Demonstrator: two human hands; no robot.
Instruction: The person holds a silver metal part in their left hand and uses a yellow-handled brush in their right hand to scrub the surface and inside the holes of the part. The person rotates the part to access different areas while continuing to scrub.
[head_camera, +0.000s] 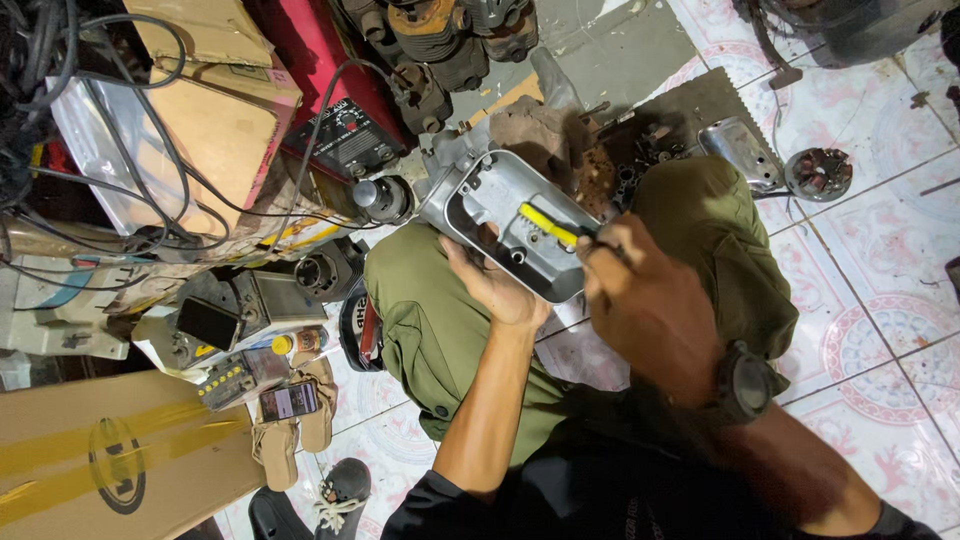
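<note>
My left hand (497, 288) grips the near edge of a grey metal engine cover (480, 200), holding it hollow side up over my lap. My right hand (648, 300) is closed around a tool with a yellow handle (548, 226), whose tip points into the cover's cavity. A dark watch sits on my right wrist (742, 382). My knees in olive green trousers (425, 320) frame the cover on both sides.
A second grey cover (742, 150) and a round metal part (818, 172) lie on the patterned tile floor at the right. Engine parts, cables, cardboard boxes (215, 120) and a red machine crowd the left and top. A phone (289, 400) rests on sandals near a large box (100, 455).
</note>
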